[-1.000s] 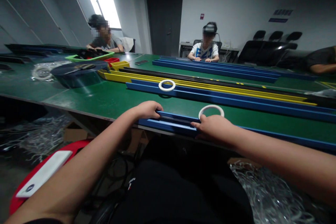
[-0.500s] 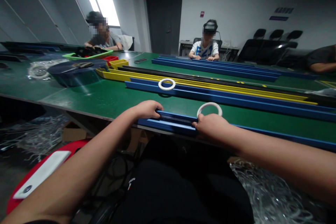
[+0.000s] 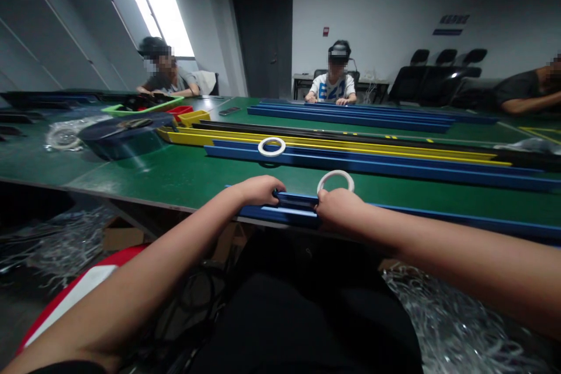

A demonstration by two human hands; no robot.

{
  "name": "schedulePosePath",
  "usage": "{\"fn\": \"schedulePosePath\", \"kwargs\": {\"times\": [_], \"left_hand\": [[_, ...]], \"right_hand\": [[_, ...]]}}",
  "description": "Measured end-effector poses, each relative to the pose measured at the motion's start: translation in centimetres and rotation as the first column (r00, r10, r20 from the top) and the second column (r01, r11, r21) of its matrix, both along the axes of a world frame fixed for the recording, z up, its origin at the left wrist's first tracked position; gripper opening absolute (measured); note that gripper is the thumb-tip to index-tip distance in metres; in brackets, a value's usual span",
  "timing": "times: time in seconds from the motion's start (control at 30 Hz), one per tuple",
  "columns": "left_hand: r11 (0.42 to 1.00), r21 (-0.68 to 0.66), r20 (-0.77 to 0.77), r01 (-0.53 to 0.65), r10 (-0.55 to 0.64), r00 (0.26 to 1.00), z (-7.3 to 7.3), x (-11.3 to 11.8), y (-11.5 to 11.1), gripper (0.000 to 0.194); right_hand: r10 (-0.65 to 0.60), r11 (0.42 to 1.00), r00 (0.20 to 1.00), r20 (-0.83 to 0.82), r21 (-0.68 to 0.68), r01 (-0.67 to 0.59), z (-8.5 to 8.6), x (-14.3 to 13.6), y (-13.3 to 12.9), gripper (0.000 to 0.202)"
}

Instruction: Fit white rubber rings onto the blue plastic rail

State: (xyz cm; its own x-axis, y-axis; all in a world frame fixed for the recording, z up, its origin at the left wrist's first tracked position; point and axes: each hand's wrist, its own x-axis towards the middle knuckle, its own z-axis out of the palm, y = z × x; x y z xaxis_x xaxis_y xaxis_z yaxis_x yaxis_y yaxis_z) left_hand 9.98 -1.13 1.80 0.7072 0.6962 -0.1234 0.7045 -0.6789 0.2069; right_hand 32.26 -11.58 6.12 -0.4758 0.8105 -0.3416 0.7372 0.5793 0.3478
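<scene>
Facing a long green table. Working at a blue channel rail, laid along the near edge and running off to the right. Leaving a yellow rail and a farther blue rail untouched beyond it. Judging progress, seems partway through this one rail, near its left end; impossible to make out any finished stretch from the remainder. Gripping the rail's rim narrowly with the left hand. Folding the right hand at the same rail, near the left; unable to see anything inside its curled fingers. Showing a white ring upright against that hand, held or merely touching, hard to say. Noting a second white ring lying over the farther blue rail.
</scene>
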Motion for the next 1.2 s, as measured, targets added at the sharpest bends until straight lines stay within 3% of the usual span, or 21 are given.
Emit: {"fn": "schedulePosePath", "kwargs": {"times": [0.1, 0.33, 0.57, 0.67, 0.93, 1.2], "left_hand": [[0.998, 0.019, 0.044, 0.058, -0.059, 0.997, -0.5, 1.7, -0.3, 0.035], [0.997, 0.070, 0.050, -0.025, 0.021, 0.999, -1.5, 1.8, -0.1, 0.037], [0.997, 0.061, 0.058, -0.042, 0.038, 0.998, -1.4, 1.9, -0.2, 0.036], [0.997, 0.067, 0.060, -0.048, 0.044, 0.997, -1.4, 1.9, -0.2, 0.036], [0.996, 0.065, 0.052, -0.064, 0.060, 0.997, -1.4, 1.7, -0.3, 0.039], [0.996, 0.054, 0.046, -0.076, 0.074, 0.996, -1.3, 1.7, -0.2, 0.039]], "right_hand": [[0.006, 1.000, 1.000, -0.014, 0.003, -0.006, -0.1, 0.4, -0.1, 0.043], [0.064, 0.997, 0.998, -0.017, 0.049, -0.063, -0.7, 2.3, 0.1, 0.058], [0.079, 0.997, 0.997, -0.021, 0.019, -0.079, 1.8, 6.4, -0.7, 0.058], [0.117, 0.993, 0.993, 0.002, 0.025, -0.117, 1.9, 7.4, -1.1, 0.058], [-0.006, 0.999, 0.993, 0.118, 0.043, 0.001, -0.6, 6.4, -1.0, 0.069], [-0.082, 0.995, 0.987, 0.140, 0.070, 0.072, -0.5, 4.9, -1.5, 0.064]]}}
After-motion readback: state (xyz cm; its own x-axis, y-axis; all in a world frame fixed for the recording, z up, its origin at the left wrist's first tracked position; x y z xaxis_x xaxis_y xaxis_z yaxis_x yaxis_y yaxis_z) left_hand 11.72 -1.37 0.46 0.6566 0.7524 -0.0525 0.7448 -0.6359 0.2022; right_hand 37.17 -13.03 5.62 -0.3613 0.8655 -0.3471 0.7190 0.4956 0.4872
